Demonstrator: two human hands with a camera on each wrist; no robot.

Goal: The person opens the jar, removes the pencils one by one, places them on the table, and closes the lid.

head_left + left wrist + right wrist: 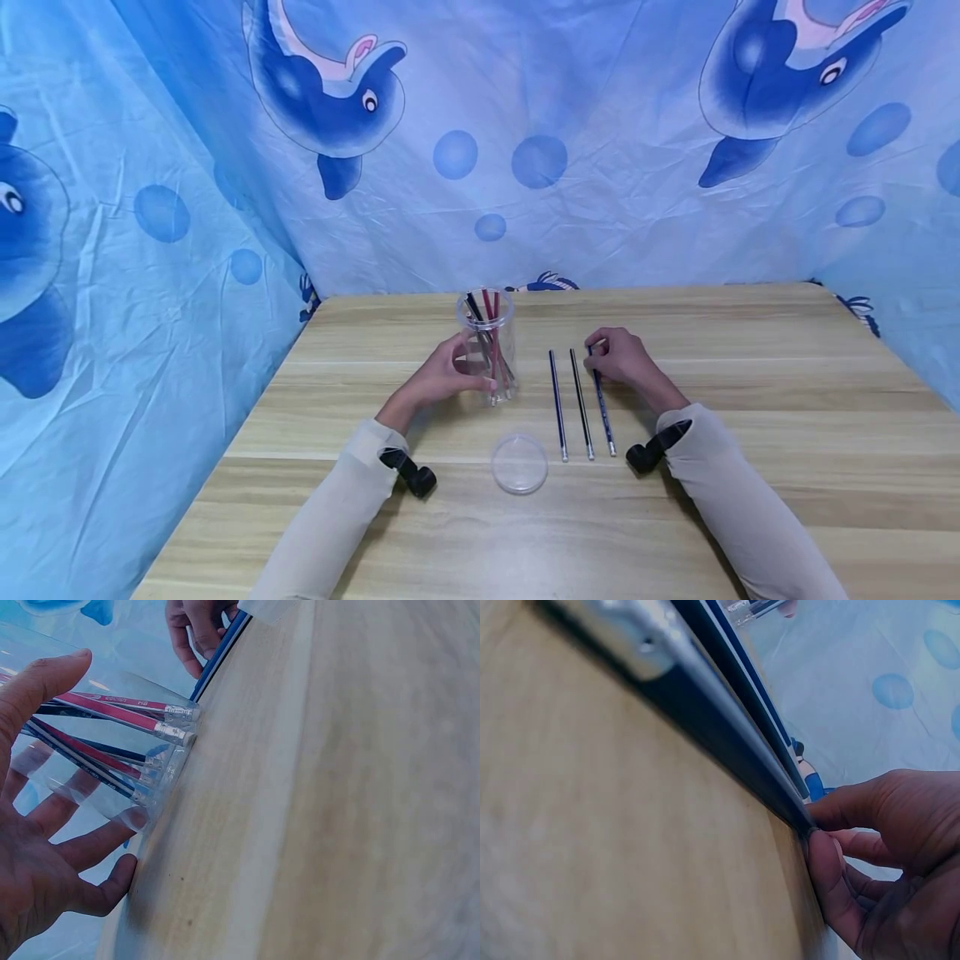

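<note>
pencil (714, 720), blurry in right-wrist view

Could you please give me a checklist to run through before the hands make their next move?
1. Clear jar upright on the table: ok.
2. Jar mouth uncovered: ok; the clear disc lies apart on the table.
3. Left hand round the jar: ok.
4. Right hand pinching the rightmost pencil near its far end: ok.
5. That pencil wholly clear of the table: cannot tell.
6. Left pencil and middle pencil in the jar: not ok; both lie outside it.
</note>
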